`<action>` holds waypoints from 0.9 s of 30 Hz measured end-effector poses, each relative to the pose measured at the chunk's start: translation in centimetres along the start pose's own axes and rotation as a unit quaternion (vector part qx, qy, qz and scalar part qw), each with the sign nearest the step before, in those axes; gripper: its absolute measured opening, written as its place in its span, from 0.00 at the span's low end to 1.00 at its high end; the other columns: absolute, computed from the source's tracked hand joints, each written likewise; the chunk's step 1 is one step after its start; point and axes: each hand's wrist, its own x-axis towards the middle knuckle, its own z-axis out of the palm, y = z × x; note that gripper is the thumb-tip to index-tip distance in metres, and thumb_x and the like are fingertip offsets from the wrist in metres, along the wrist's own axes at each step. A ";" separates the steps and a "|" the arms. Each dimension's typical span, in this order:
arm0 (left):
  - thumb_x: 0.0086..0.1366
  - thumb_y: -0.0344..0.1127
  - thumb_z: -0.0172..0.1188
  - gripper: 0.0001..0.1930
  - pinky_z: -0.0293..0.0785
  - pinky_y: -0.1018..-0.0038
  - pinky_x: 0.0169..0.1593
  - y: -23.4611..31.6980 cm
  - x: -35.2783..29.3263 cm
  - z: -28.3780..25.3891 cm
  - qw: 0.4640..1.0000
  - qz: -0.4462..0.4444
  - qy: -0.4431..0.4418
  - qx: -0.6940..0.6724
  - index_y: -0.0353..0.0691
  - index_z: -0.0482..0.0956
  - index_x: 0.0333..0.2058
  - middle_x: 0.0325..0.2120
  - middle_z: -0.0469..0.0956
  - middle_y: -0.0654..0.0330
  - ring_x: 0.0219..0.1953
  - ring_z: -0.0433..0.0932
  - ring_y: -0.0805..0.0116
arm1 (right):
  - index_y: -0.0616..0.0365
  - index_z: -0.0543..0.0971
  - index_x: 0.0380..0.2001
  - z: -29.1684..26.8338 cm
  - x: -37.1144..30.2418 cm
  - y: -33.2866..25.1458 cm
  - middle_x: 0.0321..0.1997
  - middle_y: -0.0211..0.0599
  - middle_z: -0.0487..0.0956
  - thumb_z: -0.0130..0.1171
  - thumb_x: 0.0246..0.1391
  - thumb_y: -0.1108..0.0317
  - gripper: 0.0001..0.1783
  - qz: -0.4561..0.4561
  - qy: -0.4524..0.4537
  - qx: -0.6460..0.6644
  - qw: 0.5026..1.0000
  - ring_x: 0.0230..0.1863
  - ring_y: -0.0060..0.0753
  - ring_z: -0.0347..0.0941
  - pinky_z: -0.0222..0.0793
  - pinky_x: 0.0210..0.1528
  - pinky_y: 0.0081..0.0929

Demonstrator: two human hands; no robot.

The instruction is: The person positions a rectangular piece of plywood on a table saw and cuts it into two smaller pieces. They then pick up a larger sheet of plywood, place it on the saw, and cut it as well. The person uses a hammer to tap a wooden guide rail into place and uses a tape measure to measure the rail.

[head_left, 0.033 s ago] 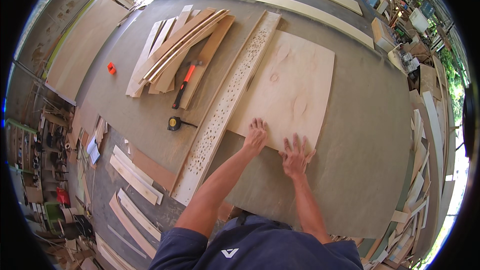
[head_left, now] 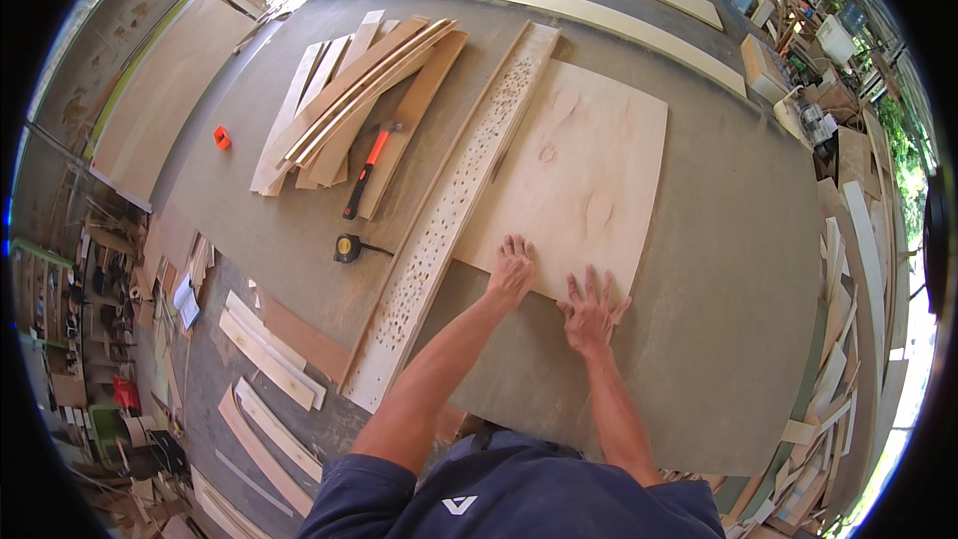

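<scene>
A pale plywood panel [head_left: 584,175] with oval knots lies flat on a large grey-brown worktop [head_left: 723,269]. My left hand [head_left: 512,271] rests on the panel's near left corner area, fingers laid forward on its face. Close to the near right corner, my right hand [head_left: 589,317] has its fingers spread, the tips on the panel. A small strip of wood [head_left: 621,310] pokes out beside the right hand along the near edge; most of it is hidden under the palm. Against the panel's left side runs a long narrow board [head_left: 424,269] with many holes and a raised edge.
Left of the long board lie a claw hammer [head_left: 369,168], a tape measure [head_left: 348,248] and a pile of wood strips [head_left: 344,105]. An orange-red object [head_left: 223,138] sits farther left. Long planks [head_left: 579,8] lie beyond the worktop; offcuts [head_left: 823,419] crowd the right side.
</scene>
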 end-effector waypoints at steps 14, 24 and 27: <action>0.70 0.30 0.51 0.32 0.60 0.49 0.72 -0.5 3.7 -1.0 0.999 -0.008 0.002 -0.047 0.20 0.57 0.68 0.70 0.56 0.29 0.72 0.57 0.31 | 0.31 0.68 0.71 -0.8 3.5 1.1 0.82 0.30 0.51 0.51 0.67 0.43 0.31 0.012 -0.015 0.007 1.000 0.82 0.53 0.36 0.28 0.68 0.92; 0.67 0.26 0.53 0.31 0.60 0.50 0.72 -0.8 6.4 -0.8 0.996 -0.023 0.037 -0.077 0.19 0.59 0.67 0.69 0.58 0.29 0.72 0.58 0.32 | 0.31 0.69 0.70 -1.4 5.8 1.9 0.82 0.29 0.51 0.52 0.67 0.45 0.30 0.008 -0.007 0.025 1.000 0.82 0.53 0.36 0.30 0.67 0.94; 0.66 0.24 0.54 0.31 0.61 0.51 0.72 -0.8 7.1 -0.7 0.993 -0.023 0.063 -0.099 0.19 0.60 0.66 0.68 0.59 0.29 0.71 0.59 0.32 | 0.31 0.69 0.70 -1.3 6.5 2.1 0.82 0.29 0.51 0.52 0.67 0.45 0.30 0.011 -0.005 0.022 1.000 0.83 0.53 0.35 0.30 0.67 0.93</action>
